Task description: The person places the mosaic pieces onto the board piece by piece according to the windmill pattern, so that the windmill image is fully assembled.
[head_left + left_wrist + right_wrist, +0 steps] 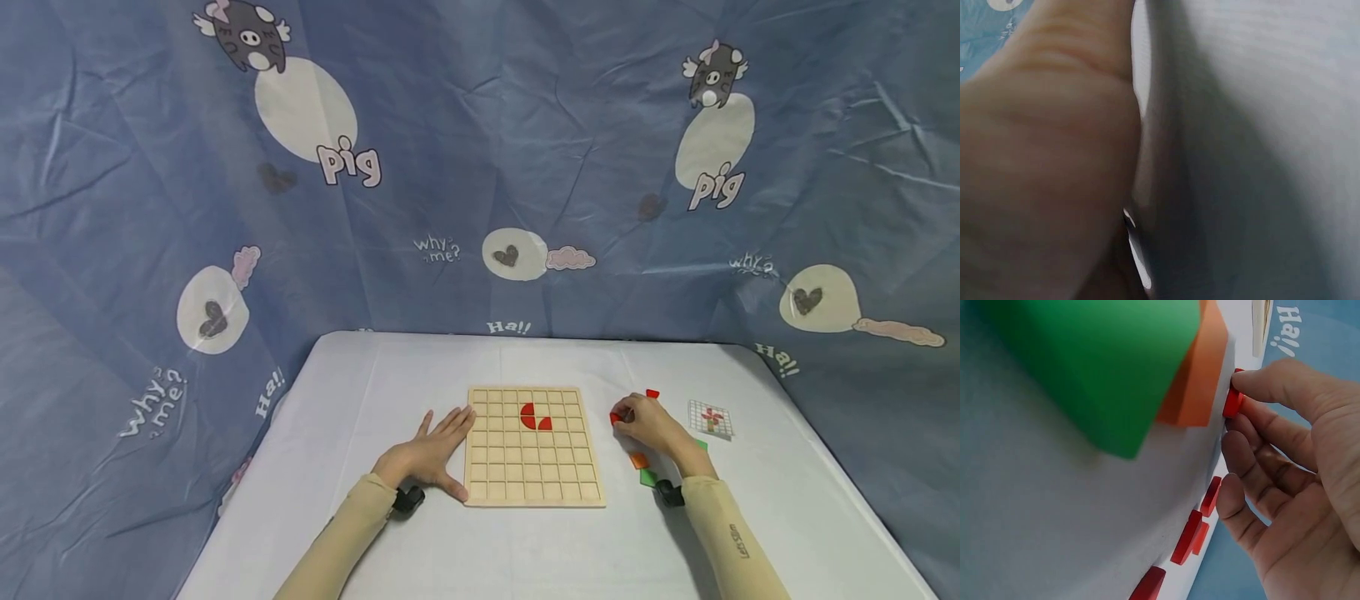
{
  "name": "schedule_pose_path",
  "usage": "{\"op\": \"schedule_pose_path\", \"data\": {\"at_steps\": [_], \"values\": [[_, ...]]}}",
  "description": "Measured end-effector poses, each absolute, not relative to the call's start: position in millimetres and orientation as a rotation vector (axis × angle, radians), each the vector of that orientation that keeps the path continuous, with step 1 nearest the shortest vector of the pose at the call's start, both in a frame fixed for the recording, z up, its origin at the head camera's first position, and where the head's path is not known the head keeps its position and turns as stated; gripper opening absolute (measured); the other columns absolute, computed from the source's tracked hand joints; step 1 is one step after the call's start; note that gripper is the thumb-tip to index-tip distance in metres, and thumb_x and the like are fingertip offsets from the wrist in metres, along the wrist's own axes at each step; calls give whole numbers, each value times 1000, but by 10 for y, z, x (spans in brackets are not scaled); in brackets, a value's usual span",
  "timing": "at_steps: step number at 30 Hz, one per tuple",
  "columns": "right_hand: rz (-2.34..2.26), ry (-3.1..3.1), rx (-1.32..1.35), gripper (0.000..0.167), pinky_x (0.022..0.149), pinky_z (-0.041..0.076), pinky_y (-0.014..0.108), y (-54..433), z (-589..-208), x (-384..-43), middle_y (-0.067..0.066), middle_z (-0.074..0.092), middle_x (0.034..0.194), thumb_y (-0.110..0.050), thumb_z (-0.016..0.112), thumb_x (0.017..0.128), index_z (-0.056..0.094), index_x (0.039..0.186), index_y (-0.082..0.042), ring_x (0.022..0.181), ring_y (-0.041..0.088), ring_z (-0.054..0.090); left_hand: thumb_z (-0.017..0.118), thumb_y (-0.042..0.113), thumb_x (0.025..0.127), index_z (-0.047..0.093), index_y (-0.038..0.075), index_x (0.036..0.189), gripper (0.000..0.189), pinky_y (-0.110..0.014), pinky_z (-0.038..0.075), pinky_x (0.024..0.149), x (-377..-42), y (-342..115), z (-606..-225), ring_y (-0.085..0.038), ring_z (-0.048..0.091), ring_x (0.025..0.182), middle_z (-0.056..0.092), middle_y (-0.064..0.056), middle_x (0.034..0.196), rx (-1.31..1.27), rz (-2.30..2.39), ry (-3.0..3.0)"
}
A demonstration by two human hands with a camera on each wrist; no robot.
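Observation:
A wooden grid board (495,472) lies on the white table, with several red quarter-circle pieces (528,422) set in its upper middle cells. My left hand (431,454) rests spread against the board's left edge, thumb near the lower corner and fingertips near the upper side. To the right of the board, my right hand (651,425) pinches a red piece (1233,402) between thumb and index finger, close to the tabletop. Its other fingers are loosely bent. In the left wrist view, mostly the wrist and table show.
More red pieces (1186,537) lie beyond the right hand. An orange piece (639,461) and a green piece (648,477) sit nearer the wrist. A pattern card (710,418) with a red design lies farther right. Blue printed cloth (450,167) hangs behind the table.

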State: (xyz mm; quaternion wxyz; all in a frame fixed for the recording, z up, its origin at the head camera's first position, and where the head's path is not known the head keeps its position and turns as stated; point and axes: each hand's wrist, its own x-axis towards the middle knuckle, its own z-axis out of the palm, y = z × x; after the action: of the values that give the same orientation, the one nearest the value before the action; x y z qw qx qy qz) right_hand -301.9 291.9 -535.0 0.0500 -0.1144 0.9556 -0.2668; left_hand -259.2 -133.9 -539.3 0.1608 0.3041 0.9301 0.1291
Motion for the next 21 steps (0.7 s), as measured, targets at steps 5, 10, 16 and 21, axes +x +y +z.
{"op": "schedule_pose_path", "data": {"at_steps": [5, 10, 16, 21], "values": [[-823, 2916, -351, 20, 71, 52, 31, 2921, -5352, -3021, 4, 63, 92, -16, 72, 84, 68, 99, -4, 78, 13, 58, 75, 71, 58, -1, 10, 156, 138, -63, -6, 116, -2600, -1337, -5391, -26, -4, 151, -6, -6, 164, 866, 363, 2650], [-818, 2960, -383, 19, 65, 49, 26, 2895, -5319, -3005, 3, 63, 88, -16, 73, 83, 67, 97, -4, 73, 12, 56, 76, 71, 59, -1, 10, 156, 138, -64, -6, 116, -2602, -1337, -5394, -27, -4, 151, -6, -6, 164, 871, 366, 2651], [-815, 2997, -483, 17, 58, 45, 21, 2787, -5284, -2987, 1, 61, 87, -16, 73, 82, 67, 95, -6, 70, 10, 52, 76, 71, 59, -1, 10, 156, 138, -64, -6, 116, -2601, -1335, -5395, -27, -4, 151, -6, -6, 164, 871, 361, 2655], [-840, 2985, -548, 15, 58, 44, 21, 2646, -5252, -2965, -1, 61, 87, -16, 72, 83, 67, 96, -9, 71, 9, 51, 75, 71, 59, -1, 10, 156, 138, -64, -5, 116, -2602, -1336, -5395, -27, -3, 151, -6, -6, 164, 878, 354, 2658]]}}
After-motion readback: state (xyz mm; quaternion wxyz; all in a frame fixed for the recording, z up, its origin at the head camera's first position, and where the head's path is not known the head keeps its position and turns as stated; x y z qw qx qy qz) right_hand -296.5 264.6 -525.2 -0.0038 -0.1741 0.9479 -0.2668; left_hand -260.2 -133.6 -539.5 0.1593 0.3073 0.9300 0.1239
